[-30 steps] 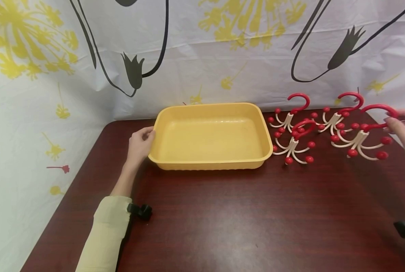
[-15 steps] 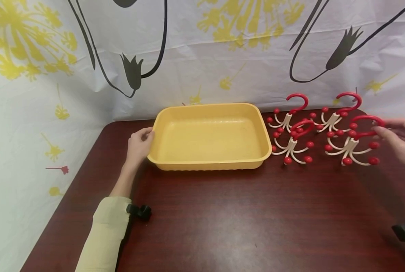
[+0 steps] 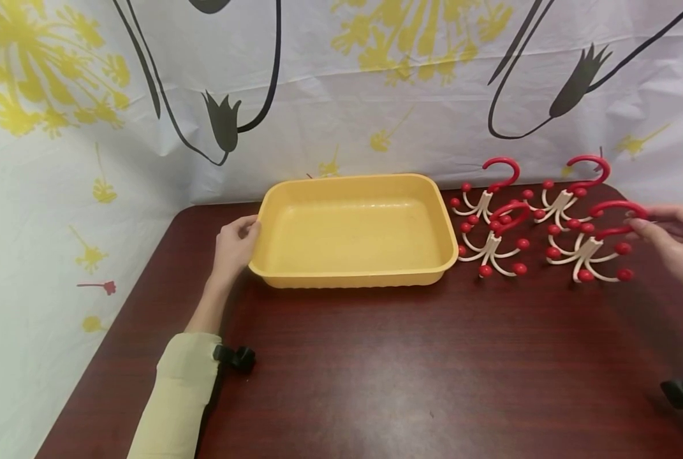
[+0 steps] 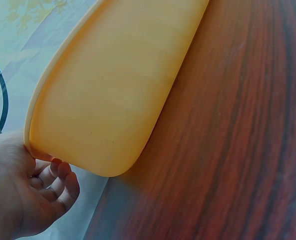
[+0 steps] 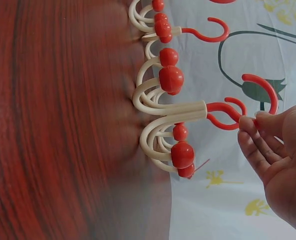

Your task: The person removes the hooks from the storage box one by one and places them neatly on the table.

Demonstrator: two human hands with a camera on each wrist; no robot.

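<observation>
A rectangular yellow plastic basin [image 3: 352, 241] stands on the table. At its left end, my left hand [image 3: 236, 245] grips the rim, fingers curled beneath it in the left wrist view [image 4: 43, 190]. My right hand [image 3: 675, 241] pinches the red hook of a scarf hanger [image 3: 590, 248] with thumb and fingertips. This hanger has curved white arms tipped with red balls, and its arms are right at the tabletop in the right wrist view. Three more such hangers stand upright beside the basin: a front one [image 3: 493, 245], a back one [image 3: 486, 201] and a back right one [image 3: 562, 204].
The dark red wooden table [image 3: 364, 370] extends toward me in front of the basin. A white sheet [image 3: 312, 83] with yellow and grey plant prints hangs close behind the table and along its left side. Black camera mounts [image 3: 235, 358] sit at both wrists.
My right hand has moved left and down, bringing its hanger lower and closer to the other three. The left hand and the basin have stayed in place.
</observation>
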